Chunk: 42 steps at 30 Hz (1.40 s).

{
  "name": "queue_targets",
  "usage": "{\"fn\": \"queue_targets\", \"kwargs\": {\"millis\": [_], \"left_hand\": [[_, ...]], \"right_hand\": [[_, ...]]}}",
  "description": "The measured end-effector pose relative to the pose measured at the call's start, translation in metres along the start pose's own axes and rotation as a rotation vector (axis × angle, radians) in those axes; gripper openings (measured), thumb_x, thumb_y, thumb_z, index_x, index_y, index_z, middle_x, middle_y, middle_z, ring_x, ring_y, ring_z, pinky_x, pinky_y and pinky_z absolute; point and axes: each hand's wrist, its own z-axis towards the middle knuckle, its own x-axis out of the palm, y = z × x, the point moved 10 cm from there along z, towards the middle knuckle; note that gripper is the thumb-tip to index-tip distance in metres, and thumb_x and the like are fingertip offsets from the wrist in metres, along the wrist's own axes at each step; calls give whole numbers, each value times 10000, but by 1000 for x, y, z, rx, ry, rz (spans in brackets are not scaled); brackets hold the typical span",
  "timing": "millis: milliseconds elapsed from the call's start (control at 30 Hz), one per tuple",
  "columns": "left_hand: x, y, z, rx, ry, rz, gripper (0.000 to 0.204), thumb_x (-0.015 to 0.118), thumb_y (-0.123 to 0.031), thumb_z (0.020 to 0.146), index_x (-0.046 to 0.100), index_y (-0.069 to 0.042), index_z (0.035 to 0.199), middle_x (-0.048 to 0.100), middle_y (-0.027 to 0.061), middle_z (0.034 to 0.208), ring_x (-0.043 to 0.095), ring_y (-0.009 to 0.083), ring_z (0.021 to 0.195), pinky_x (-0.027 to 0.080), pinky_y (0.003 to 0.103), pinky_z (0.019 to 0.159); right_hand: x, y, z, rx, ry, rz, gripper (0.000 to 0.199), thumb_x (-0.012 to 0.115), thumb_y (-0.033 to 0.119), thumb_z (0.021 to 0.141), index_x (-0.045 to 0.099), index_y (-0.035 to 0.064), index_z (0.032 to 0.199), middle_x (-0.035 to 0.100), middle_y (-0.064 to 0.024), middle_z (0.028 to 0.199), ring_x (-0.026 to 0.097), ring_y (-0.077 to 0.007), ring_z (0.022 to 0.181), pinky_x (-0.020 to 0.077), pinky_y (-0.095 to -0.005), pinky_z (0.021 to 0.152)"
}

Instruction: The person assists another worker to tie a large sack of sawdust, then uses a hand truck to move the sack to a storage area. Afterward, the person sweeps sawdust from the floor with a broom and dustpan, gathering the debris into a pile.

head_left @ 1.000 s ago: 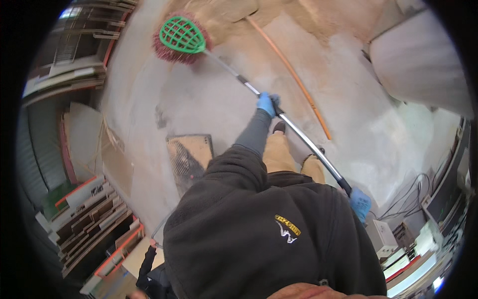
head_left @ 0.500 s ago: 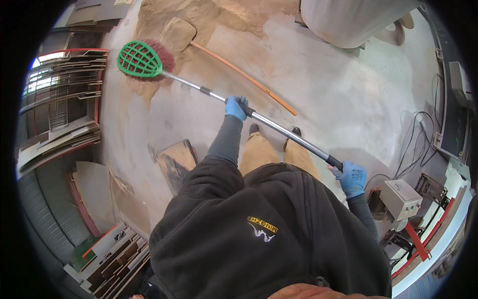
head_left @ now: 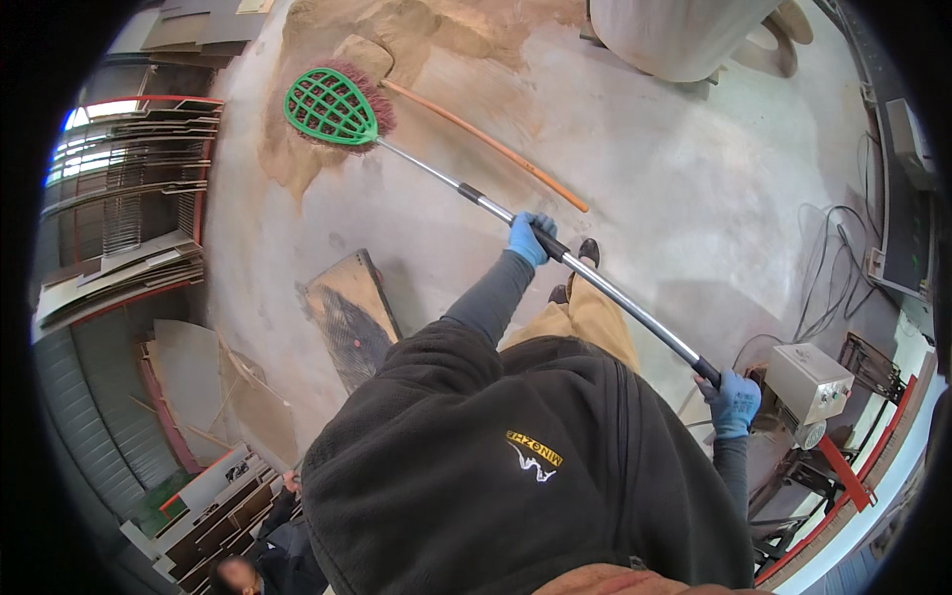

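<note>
A long broom [head_left: 332,106] with a green lattice head and reddish bristles slants across the view on a silver pole. My gloved left hand [head_left: 530,238] is closed round the black grip midway along the pole. At the pole's black lower end, my gloved right hand [head_left: 734,401] is wrapped round it, to the right of my body. Beyond the broom lies a shovel [head_left: 491,144] with an orange-brown handle; its dusty blade is partly hidden by the bristles. Brown powder [head_left: 446,40] is spread over the floor around the blade.
Racks of boards [head_left: 129,188] line the left. A dark-patched board [head_left: 352,307] lies left of my legs. A large pale drum [head_left: 674,35] stands far right, with cables [head_left: 838,268] and a control box [head_left: 808,382] nearer. Another person [head_left: 283,555] is at lower left.
The broom's head has shifted right and slightly up, toward the shovel blade. Both hands have moved right with the pole. My feet have shifted, and more of the other person shows at lower left.
</note>
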Motion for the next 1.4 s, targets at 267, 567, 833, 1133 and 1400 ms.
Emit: {"fn": "queue_targets", "kwargs": {"millis": [267, 567, 833, 1133, 1400], "left_hand": [[-129, 100, -60, -214, 5, 19, 150, 487, -159, 859, 493, -58, 748, 577, 108, 735, 581, 281, 703, 533, 413, 784], [-165, 437, -181, -615, -55, 37, 175, 547, -208, 872, 586, -46, 926, 676, 124, 959, 681, 308, 939, 540, 458, 969], [-184, 778, -350, -1112, -104, -76, 230, 629, -137, 809, 589, 8, 983, 665, 181, 949, 678, 364, 939, 541, 507, 973], [-187, 807, -256, -946, -35, 93, 305, 585, -303, 912, 560, -26, 1038, 679, 192, 980, 698, 368, 908, 584, 534, 861], [-162, 555, -83, -585, 64, 116, 295, 542, -294, 924, 585, -29, 1045, 676, 185, 975, 698, 397, 921, 585, 563, 851]], "right_hand": [[13, -12, -139, 68, 199, -129, 459, 798, 521, 700, 555, 132, 717, 571, -102, 601, 598, -320, 603, 443, -456, 575], [-49, -282, -327, 23, 102, -323, 453, 840, 437, 653, 660, 111, 910, 598, -114, 724, 591, -337, 725, 443, -462, 680], [-181, -499, -554, 198, 607, -631, 654, 612, 737, 798, 613, 92, 694, 630, -165, 616, 618, -365, 570, 466, -500, 520], [-174, -439, -519, 428, 756, -768, 604, 625, 708, 808, 655, 112, 715, 657, -139, 637, 655, -334, 575, 484, -479, 509], [-88, -247, -320, 173, 306, -480, 435, 814, 433, 749, 565, 80, 705, 594, -128, 612, 592, -351, 559, 446, -454, 552]]}}
